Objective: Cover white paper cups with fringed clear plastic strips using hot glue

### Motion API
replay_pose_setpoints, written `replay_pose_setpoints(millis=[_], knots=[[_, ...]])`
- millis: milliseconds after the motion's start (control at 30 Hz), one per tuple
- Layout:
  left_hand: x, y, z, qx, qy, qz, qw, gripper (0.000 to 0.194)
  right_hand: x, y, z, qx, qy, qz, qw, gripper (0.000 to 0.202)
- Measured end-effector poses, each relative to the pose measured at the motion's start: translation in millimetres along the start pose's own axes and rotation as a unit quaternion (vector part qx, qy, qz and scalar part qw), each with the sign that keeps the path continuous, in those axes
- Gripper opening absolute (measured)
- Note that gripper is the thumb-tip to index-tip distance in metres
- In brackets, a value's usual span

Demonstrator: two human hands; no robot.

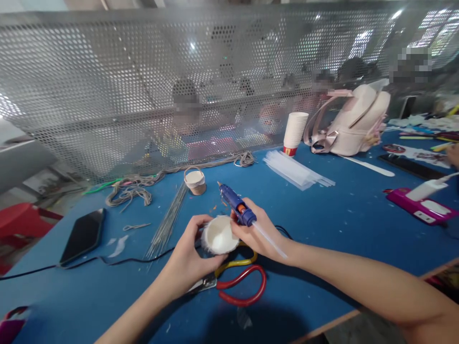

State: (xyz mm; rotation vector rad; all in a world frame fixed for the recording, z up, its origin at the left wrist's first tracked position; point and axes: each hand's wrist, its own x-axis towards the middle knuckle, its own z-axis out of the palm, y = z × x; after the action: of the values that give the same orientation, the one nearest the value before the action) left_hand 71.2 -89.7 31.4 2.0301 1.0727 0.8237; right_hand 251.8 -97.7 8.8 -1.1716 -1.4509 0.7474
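My left hand (193, 255) is closed around the side of a small white cup (221, 236), its open mouth tilted toward me. In my right hand (263, 229) is a blue hot glue gun (234, 203), its nozzle pointing up and to the left, with a clear glue stick (270, 239) out of its back. Fingers of the right hand also come up to the cup's right rim. Under the cup lie scissors (245, 286) with one red and one yellow handle, their blades partly hidden by my left hand. A small finished-looking bucket with a handle (195, 181) stands beyond.
Thin wires (168, 224), grey cord (131, 191) and a phone (84, 234) lie on the left. Glue sticks (296, 169), stacked paper cups (295, 134) and a pink backpack (353, 119) stand or lie behind. A purple power strip (419, 205) is at right. A perforated metal screen (143, 95) edges the table.
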Motion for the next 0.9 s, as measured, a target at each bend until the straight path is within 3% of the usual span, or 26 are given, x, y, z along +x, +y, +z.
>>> replay_pose_setpoints(millis=[200, 333, 433, 567, 767, 900], knots=[[5, -8, -5.7, -0.147, -0.022, -0.068, 0.987, 0.060, -1, -5, -4, 0.012, -0.039, 0.053, 0.998, 0.028], [5, -10, -12.3, -0.240, -0.073, -0.108, 0.962, 0.056, 3, -21, -14, 0.070, -0.053, 0.064, 0.994, 0.028], [4, -11, -14.2, -0.271, -0.121, -0.131, 0.946, 0.051, 6, -26, -18, 0.076, -0.062, 0.082, 0.992, 0.028], [2, -14, -10.5, -0.316, -0.162, -0.130, 0.926, 0.056, 7, -22, -16, 0.000, -0.088, 0.077, 0.993, 0.021], [0, -16, -4.1, -0.341, -0.170, -0.123, 0.916, 0.064, 1, -8, -5, -0.094, -0.045, 0.034, 0.994, 0.016], [1, -13, -4.4, -0.328, -0.179, -0.133, 0.918, 0.065, 0, -15, -9, -0.081, -0.090, 0.057, 0.991, 0.022]])
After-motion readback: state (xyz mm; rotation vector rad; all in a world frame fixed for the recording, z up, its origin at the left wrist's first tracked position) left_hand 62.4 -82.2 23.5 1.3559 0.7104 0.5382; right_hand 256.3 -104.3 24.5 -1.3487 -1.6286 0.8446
